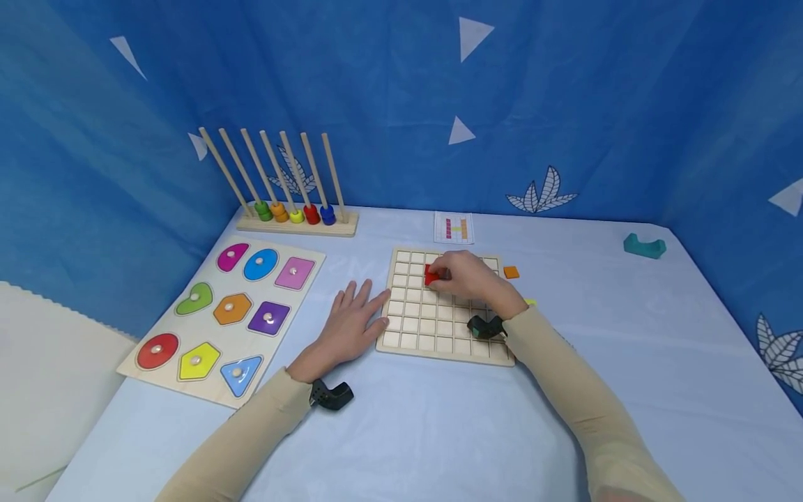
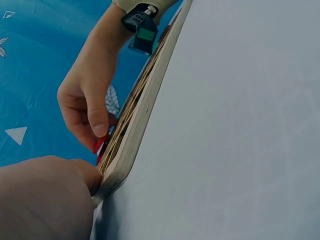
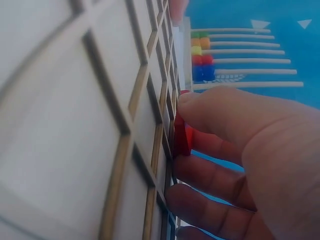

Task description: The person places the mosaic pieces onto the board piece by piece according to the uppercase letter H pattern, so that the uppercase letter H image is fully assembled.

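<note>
A wooden grid board (image 1: 445, 355) lies flat on the table. Over its upper part, my right hand (image 1: 467, 275) pinches a red square tile (image 1: 431, 277) between thumb and fingers, right at the grid cells. The right wrist view shows the red tile (image 3: 182, 132) tilted against the grid lines under the thumb tip. My left hand (image 1: 351, 324) lies with straight, spread fingers, its fingertips and thumb at the board's left edge. In the left wrist view, that edge (image 2: 145, 110) runs beside the left hand (image 2: 45, 195), with the right hand (image 2: 90, 95) beyond.
An orange tile (image 1: 511, 272) and a partly hidden yellow tile (image 1: 530, 302) lie right of the board. Behind it is a pattern card (image 1: 454, 228). Left stand a shape puzzle (image 1: 219, 338) and a peg rack with colored rings (image 1: 295, 226). A teal block (image 1: 644, 246) sits far right.
</note>
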